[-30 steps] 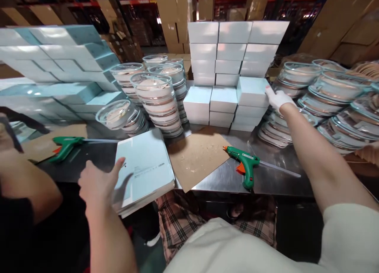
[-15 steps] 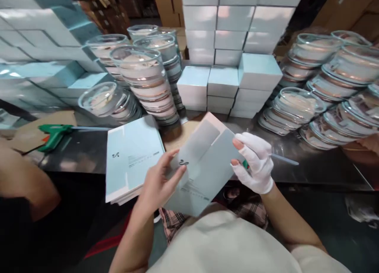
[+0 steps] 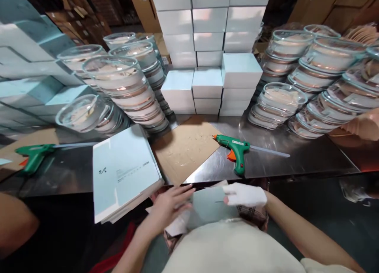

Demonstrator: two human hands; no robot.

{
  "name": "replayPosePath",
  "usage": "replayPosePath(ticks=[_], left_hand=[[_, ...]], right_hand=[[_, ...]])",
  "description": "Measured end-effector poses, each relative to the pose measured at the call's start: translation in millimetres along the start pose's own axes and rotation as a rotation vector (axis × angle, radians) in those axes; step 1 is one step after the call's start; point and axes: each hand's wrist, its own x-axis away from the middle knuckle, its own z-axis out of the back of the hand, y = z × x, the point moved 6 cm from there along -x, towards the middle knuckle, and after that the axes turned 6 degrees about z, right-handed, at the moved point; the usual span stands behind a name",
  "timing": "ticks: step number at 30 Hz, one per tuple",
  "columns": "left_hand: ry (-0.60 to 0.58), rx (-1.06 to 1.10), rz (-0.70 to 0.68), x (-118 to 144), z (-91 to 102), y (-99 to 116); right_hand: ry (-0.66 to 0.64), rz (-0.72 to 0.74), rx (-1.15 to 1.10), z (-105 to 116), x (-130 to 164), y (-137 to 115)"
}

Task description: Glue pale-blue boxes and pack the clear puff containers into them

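Low in front of my body, below the table's edge, both hands hold a flat pale-blue carton blank [image 3: 209,204]. My bare left hand [image 3: 168,206] grips its left side, fingers spread over it. My right hand [image 3: 245,195], in a white glove, holds its right edge. To the left, a stack of the same flat blanks [image 3: 122,172] overhangs the front of the steel table [image 3: 296,158]. A green glue gun [image 3: 235,148] lies just beyond my right hand, beside a brown cardboard sheet [image 3: 185,148].
Stacked pale-blue boxes [image 3: 207,83] stand at the back centre and left. Piles of clear round lidded containers [image 3: 127,87] sit left and right. A second green glue gun [image 3: 32,156] lies far left. Another person's arm [image 3: 16,221] is at lower left, another hand [image 3: 363,125] at right.
My right hand left the box stack and joined the left on a carton blank taken from the pile. Both hands then lowered the blank from above the table to my lap.
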Motion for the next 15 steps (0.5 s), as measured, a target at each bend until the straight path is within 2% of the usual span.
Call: replayPosePath(ticks=[1,4,6,7,8,9,11,12,13,15], left_hand=[[-0.045,-0.052,-0.011,0,-15.7,1],[-0.213,-0.137,0.036,5,-58.1,0],[-0.327,-0.094,0.086,13,-71.5,-4],[-0.333,-0.046,0.119,17,-70.4,-7],[-0.286,0.008,0.153,20,-64.1,-10],[-0.185,0.058,0.189,22,-53.6,-13],[0.112,0.138,0.235,22,-28.8,-15],[0.247,0.176,0.24,20,-20.5,-13],[0.347,0.224,0.234,17,-17.4,-9],[0.433,0.343,0.202,5,-25.6,1]], right_hand=[[-0.031,-0.025,-0.089,-9,-2,9],[-0.009,-0.011,-0.26,-24,1,27],[-0.015,0.037,-0.244,-27,14,36],[0.033,0.059,-0.176,-25,23,40],[0.152,0.082,-0.075,-17,34,45],[0.334,0.114,0.047,-7,46,48],[0.749,0.233,0.305,10,70,45],[0.895,0.303,0.416,11,76,41],[0.984,0.363,0.504,9,76,36],[1.056,0.417,0.594,4,60,27]])
